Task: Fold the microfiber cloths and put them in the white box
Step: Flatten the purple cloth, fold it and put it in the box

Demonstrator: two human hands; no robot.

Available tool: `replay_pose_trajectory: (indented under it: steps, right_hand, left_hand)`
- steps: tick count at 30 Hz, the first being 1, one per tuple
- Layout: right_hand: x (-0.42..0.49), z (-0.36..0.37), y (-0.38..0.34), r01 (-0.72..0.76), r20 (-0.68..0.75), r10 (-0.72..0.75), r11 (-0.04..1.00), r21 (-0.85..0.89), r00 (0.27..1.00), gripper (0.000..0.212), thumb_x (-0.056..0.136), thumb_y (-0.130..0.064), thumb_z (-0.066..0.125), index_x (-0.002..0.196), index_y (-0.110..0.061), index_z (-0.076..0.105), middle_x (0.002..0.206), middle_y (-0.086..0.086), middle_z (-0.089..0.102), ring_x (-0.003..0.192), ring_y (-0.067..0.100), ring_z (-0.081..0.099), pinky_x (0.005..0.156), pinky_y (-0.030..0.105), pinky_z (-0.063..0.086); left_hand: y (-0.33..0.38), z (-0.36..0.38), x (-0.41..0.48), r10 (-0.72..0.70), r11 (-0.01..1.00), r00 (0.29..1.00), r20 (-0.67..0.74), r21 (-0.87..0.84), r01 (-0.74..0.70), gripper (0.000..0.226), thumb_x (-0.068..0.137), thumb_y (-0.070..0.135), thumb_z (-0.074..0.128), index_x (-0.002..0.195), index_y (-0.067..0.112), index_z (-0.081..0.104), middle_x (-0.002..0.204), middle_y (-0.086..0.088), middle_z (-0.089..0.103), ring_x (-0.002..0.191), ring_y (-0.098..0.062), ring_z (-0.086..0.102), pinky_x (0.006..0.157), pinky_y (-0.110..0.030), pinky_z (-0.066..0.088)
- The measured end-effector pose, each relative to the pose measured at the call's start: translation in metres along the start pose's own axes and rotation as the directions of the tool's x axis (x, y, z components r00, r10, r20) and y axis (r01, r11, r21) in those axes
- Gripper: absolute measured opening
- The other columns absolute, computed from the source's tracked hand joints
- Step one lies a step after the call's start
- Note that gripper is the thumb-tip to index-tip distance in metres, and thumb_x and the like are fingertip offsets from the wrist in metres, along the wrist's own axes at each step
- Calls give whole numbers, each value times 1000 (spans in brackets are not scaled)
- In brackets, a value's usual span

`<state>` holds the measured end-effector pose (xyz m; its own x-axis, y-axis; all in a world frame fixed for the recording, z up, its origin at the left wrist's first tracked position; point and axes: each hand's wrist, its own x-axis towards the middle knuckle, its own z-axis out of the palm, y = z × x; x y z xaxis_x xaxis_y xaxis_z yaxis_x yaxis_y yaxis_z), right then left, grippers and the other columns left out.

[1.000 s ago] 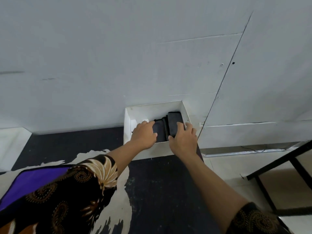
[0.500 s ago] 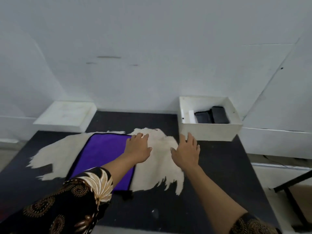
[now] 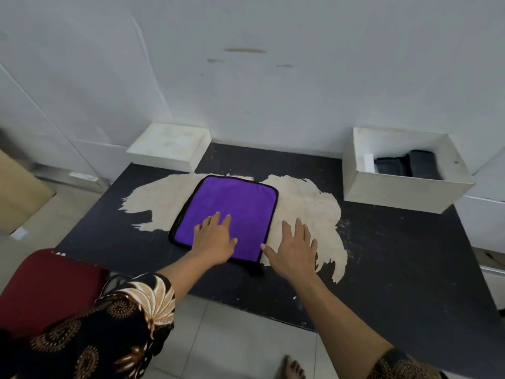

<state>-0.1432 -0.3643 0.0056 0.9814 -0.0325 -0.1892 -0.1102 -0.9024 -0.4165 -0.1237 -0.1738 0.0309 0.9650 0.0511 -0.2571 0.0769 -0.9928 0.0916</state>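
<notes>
The purple cloth lies flat and unfolded on the table, the white box well apart at the far right with dark folded cloths inside. The left hand rests spread on the cloth's near part; the right hand, also spread and holding nothing, lies on the table just beside the near right corner. For a clean fold, I judge each hand should pinch a near corner, match the black trim edge to edge, then press the crease.

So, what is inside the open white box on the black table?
Inside the open white box lie two dark folded cloths side by side, with a small white strip at their left. The box's near wall hides the floor and anything beneath them.
</notes>
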Motion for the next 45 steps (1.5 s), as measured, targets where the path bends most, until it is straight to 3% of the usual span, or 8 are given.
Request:
replay_pose_trajectory:
  steps: [11,17,22,28,36,40,45]
  right_hand:
    - [22,20,-11,106,119,-106,994,1,987,82,90,-54,60,153,-24,18,164,9,5,151,32,3,118,55,10]
    - [32,27,-11,115,118,-112,993,-15,987,71,89,-41,65,146,-22,27,159,11,20,144,32,26,118,55,19]
    - [38,38,-18,96,56,-94,995,-23,994,60,89,-35,66,139,-21,38,141,7,43,128,27,44,111,47,33]
    - [42,54,-45,67,48,-64,996,-61,997,48,91,-35,64,132,-19,47,133,5,47,120,23,46,101,37,42]
    - [32,94,-82,80,160,-50,978,-192,986,46,86,-40,69,125,-20,53,127,5,49,117,26,48,99,39,40]
    - [27,107,-88,50,142,-13,964,-260,990,42,88,-34,66,125,-23,50,129,6,45,118,27,45,100,41,41]
    - [32,108,-92,3,109,19,981,-191,994,27,93,-31,61,119,-24,56,124,4,48,114,23,48,98,38,42]
  left_hand:
    - [-23,5,10,-169,982,985,14,-85,170,76,95,47,54,155,24,15,162,-8,16,148,-30,17,116,-51,20]
    - [-24,20,20,-171,974,983,70,-140,180,78,94,46,56,156,24,14,161,-9,18,146,-33,20,116,-51,23]
    - [-44,27,42,-65,988,995,70,-138,75,73,91,43,62,152,25,27,151,-8,33,137,-30,34,111,-47,31]
    - [-80,38,56,142,980,987,81,-150,-128,58,89,38,66,142,25,47,134,0,48,125,-22,47,105,-38,38]
    - [-117,64,63,274,952,958,91,-169,-256,54,85,33,70,136,26,53,129,3,46,121,-21,45,104,-35,37]
    - [-125,70,65,355,928,932,78,-152,-340,58,84,35,70,138,27,50,130,2,42,121,-22,42,105,-36,38]
    - [-133,71,70,420,906,901,109,-118,-408,66,82,40,73,140,27,46,134,3,39,123,-21,39,106,-36,39]
